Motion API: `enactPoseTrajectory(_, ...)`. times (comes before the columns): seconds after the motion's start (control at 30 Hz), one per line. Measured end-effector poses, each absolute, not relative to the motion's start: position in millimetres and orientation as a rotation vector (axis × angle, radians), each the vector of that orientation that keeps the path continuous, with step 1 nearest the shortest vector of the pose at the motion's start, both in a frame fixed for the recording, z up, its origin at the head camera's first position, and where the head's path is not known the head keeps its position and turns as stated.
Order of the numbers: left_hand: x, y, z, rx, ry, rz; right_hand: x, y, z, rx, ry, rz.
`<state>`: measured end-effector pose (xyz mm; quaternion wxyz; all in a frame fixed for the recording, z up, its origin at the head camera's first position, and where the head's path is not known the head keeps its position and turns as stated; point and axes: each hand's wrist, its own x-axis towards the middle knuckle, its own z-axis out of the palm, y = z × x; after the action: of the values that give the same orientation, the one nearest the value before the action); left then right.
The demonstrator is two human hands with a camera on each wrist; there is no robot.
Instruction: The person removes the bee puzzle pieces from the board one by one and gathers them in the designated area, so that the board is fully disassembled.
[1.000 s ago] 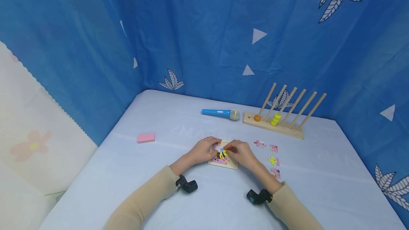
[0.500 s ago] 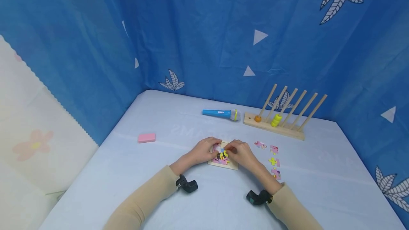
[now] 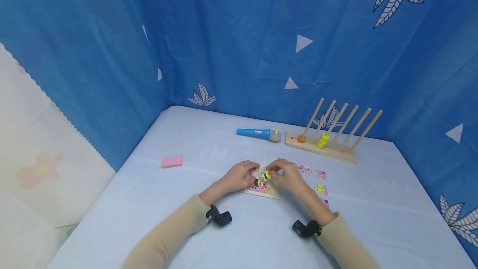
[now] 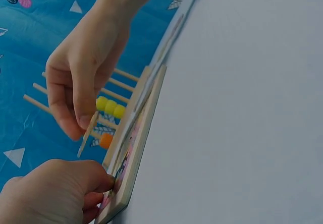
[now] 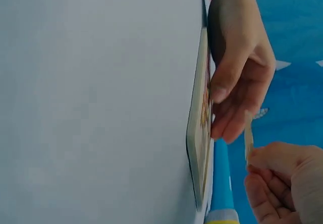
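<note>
A small wooden jigsaw board [image 3: 275, 190] with a pink and yellow bee picture lies on the table. My left hand [image 3: 238, 176] holds it at the left side, thumb on the picture and fingers at the far edge. Above the board's right part, my right hand [image 3: 289, 176] pinches a yellow-and-black puzzle piece [image 3: 267, 175] between thumb and fingers. Seen edge-on in the right wrist view, the piece [image 5: 249, 138] is raised off the board. Part of the picture is hidden under the left thumb. Several loose puzzle pieces [image 3: 320, 189] lie right of the right hand.
Behind the board lies a blue toy microphone [image 3: 257, 133]. A wooden peg stand [image 3: 317, 148] with upright rods, an orange bead and yellow beads stands at the back right. A pink block [image 3: 171, 162] sits at the left. A blue curtain [image 3: 239, 45] hangs behind the table.
My right hand has lifted the yellow-and-black piece up off the board and moved slightly right and back. The left hand has stayed in place on the board.
</note>
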<state>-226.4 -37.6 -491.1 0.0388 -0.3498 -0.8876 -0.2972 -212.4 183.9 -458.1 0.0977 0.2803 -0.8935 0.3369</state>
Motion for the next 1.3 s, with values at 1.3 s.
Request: enactPoseTrajectory(1.3,-229,-37,-491,-1.070,-2.741,-0.932,-203,265,-441,0.649,-2.775,0.966)
